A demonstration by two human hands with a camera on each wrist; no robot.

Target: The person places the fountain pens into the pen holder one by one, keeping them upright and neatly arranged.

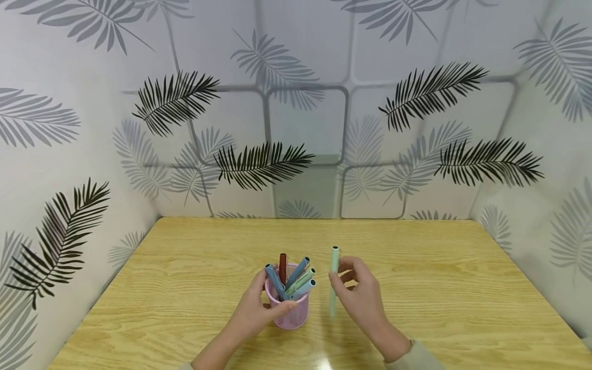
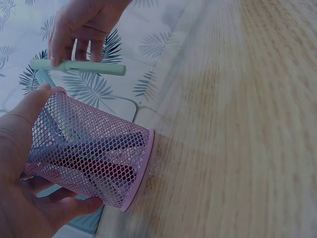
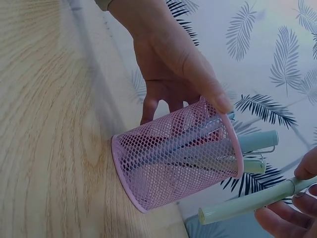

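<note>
A pink mesh pen cup (image 1: 292, 319) stands on the wooden table, gripped round its side by my left hand (image 1: 250, 314), with the thumb near the rim. Inside it lean several capped pens: a dark red pen (image 1: 283, 263), blue ones, a green pen (image 1: 301, 280) and a pale blue pen (image 1: 305, 289). To the right of the cup, my right hand (image 1: 363, 295) pinches a light green pen (image 1: 335, 259) between thumb and fingers. That pen is upright, apart from the cup, its lower end above the table in the right wrist view.
The wooden table (image 1: 185, 267) reaches back to a wall covering (image 1: 305, 123) with a grey and black leaf pattern, which also runs along the left and right sides.
</note>
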